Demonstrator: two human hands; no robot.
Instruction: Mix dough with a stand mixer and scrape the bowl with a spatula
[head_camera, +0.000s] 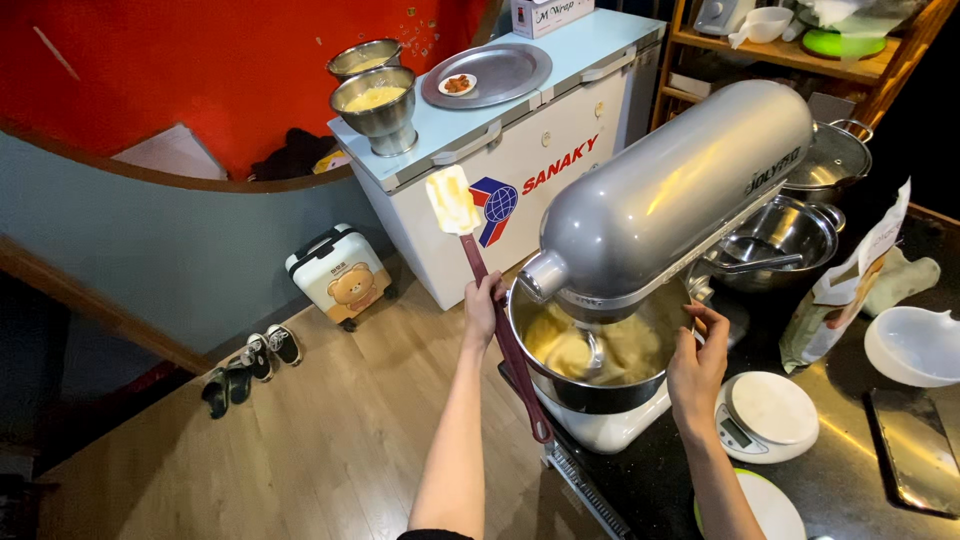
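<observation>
My left hand (482, 306) grips a spatula (488, 290) by its dark red handle, with the pale, batter-smeared blade pointing up and away. It rests at the left rim of a steel mixing bowl (560, 385) holding pale yellow batter (628, 350). The bowl sits under the head of a silver stand mixer (680, 190), whose beater dips into the batter. My right hand (696, 368) touches the bowl's right rim with fingers spread and holds nothing.
A white kitchen scale (765, 415) sits right of the bowl on the dark counter (850, 480). Steel bowls (780, 240), a paper bag (850, 285), a white bowl (915, 345) and a phone (915, 450) lie further right. A white chest freezer (520, 130) carries two steel bowls and a tray.
</observation>
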